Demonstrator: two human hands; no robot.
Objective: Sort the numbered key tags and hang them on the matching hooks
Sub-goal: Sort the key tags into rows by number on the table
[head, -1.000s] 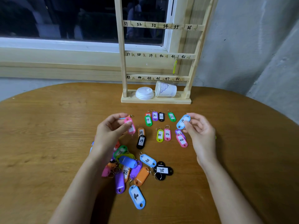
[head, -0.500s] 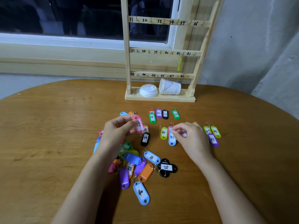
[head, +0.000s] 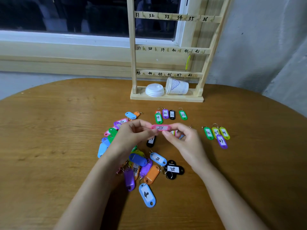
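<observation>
Both hands, left (head: 132, 135) and right (head: 184, 140), pinch pink tag (head: 160, 127) level.

Rack (head: 132, 63) at far edge of table (head: 49, 138); on its base, lid stack (head: 154, 90) left of tipped cup (head: 177, 86). Tag row (head: 172, 114) just before rack. Tag heap (head: 144, 168) beneath your left hand (head: 132, 135); tag cluster (head: 216, 133) right of your right hand (head: 184, 140). Held tag (head: 160, 127) pinched between both.
</observation>
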